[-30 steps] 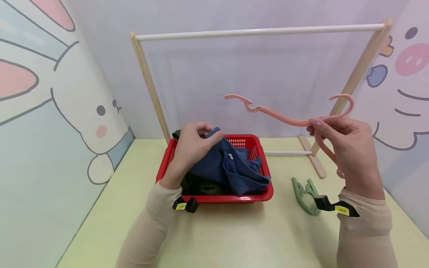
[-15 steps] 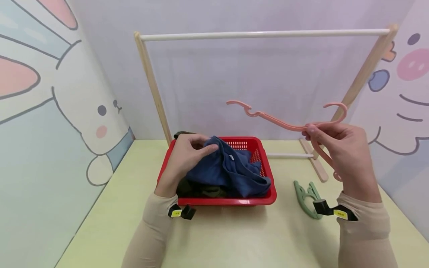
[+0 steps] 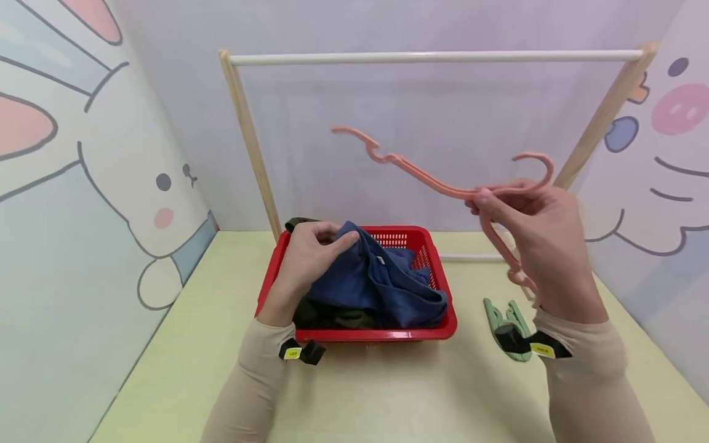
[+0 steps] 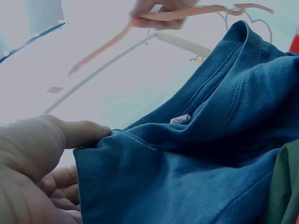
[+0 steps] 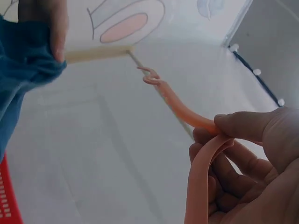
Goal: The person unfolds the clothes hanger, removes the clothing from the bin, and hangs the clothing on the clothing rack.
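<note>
My left hand (image 3: 312, 258) pinches the edge of a blue garment (image 3: 382, 277) between thumb and fingers. A small white label (image 4: 181, 119) shows inside its neckline in the left wrist view. Most of the garment lies bunched in a red basket (image 3: 376, 335), over a dark green cloth (image 3: 343, 317). My right hand (image 3: 545, 240) grips a pink clothes hanger (image 3: 426, 178) near its middle, below the hook, and holds it up right of the basket. One hanger arm reaches left above the basket; the other slopes down and is partly hidden by the hand.
Behind the basket stands a clothes rack with a white top rail (image 3: 432, 57) and wooden posts (image 3: 249, 135). A folded green hanger (image 3: 501, 323) lies on the table right of the basket, partly covered by the right wrist's camera. Cartoon-painted walls (image 3: 127, 184) flank the table.
My right hand has moved left with the pink hanger, its far tip rising above the basket. My left hand has lowered slightly, still pinching the blue garment.
</note>
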Action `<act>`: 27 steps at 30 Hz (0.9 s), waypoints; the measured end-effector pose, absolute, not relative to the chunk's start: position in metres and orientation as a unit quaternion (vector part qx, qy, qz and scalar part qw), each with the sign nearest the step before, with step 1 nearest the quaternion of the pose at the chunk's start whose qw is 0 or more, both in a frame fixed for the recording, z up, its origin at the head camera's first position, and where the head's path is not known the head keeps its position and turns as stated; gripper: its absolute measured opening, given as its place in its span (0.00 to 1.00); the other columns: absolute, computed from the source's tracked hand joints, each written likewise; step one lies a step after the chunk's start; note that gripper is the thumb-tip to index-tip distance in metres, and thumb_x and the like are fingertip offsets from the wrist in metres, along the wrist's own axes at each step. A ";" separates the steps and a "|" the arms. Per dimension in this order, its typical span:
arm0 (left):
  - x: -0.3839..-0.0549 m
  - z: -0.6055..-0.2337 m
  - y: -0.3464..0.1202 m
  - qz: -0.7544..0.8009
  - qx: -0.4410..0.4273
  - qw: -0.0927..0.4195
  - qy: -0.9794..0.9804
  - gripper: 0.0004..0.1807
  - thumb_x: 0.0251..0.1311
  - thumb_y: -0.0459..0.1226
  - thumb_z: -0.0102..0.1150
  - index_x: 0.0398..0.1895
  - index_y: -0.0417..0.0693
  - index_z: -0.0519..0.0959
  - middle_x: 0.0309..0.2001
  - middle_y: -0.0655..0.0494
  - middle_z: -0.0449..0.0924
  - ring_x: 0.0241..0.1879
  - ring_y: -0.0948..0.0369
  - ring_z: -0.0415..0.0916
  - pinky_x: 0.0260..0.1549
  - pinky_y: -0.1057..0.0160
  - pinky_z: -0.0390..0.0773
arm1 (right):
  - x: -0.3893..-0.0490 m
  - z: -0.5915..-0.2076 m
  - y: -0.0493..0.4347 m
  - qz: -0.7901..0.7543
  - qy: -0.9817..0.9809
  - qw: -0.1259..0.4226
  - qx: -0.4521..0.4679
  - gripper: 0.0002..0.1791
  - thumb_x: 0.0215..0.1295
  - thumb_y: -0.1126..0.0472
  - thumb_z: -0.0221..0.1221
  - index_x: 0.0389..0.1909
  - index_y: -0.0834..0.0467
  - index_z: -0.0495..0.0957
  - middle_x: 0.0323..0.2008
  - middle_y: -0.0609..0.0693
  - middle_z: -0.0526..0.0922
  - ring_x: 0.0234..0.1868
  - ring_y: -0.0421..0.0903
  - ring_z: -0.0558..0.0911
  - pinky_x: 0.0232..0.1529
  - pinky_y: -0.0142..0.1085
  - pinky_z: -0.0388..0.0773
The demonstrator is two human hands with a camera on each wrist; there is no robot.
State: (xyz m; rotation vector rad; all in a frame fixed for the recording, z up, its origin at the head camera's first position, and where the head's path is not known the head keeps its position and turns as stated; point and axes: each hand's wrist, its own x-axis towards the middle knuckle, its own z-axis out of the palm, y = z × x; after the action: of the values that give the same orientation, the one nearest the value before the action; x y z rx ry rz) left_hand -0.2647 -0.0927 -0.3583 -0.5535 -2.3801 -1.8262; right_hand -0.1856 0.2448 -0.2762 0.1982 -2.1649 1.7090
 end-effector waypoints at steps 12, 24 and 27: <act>-0.268 -0.359 -0.091 -0.607 -0.172 0.056 -0.774 0.12 0.71 0.42 0.76 0.45 0.41 0.93 0.38 0.47 0.90 0.38 0.52 0.80 0.40 0.59 0.81 | -0.201 -0.219 0.148 0.709 -0.632 0.188 0.248 0.10 0.72 0.70 0.72 0.49 0.72 0.89 0.42 0.64 0.94 0.43 0.55 0.95 0.53 0.39 0.90; -0.267 -0.353 -0.078 -0.613 -0.202 0.061 -0.761 0.11 0.72 0.42 0.75 0.44 0.42 0.93 0.35 0.47 0.88 0.35 0.51 0.77 0.37 0.59 0.78 | -0.222 -0.239 0.126 0.684 -0.599 0.265 0.322 0.09 0.74 0.72 0.71 0.49 0.73 0.89 0.43 0.64 0.93 0.44 0.55 0.96 0.56 0.48 0.89; -0.268 -0.352 -0.078 -0.620 -0.201 0.067 -0.755 0.11 0.72 0.41 0.75 0.43 0.41 0.93 0.35 0.47 0.88 0.35 0.51 0.77 0.36 0.60 0.76 | -0.226 -0.246 0.126 0.688 -0.600 0.259 0.314 0.08 0.73 0.74 0.70 0.49 0.73 0.89 0.43 0.64 0.94 0.44 0.54 0.95 0.58 0.47 0.89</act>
State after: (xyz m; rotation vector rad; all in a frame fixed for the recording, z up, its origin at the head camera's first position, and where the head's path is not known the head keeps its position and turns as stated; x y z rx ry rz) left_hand -0.2679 -0.0784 -0.3523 -0.6069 -2.2772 -1.8685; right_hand -0.2262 0.1258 -0.2458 0.8503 -1.6268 1.8655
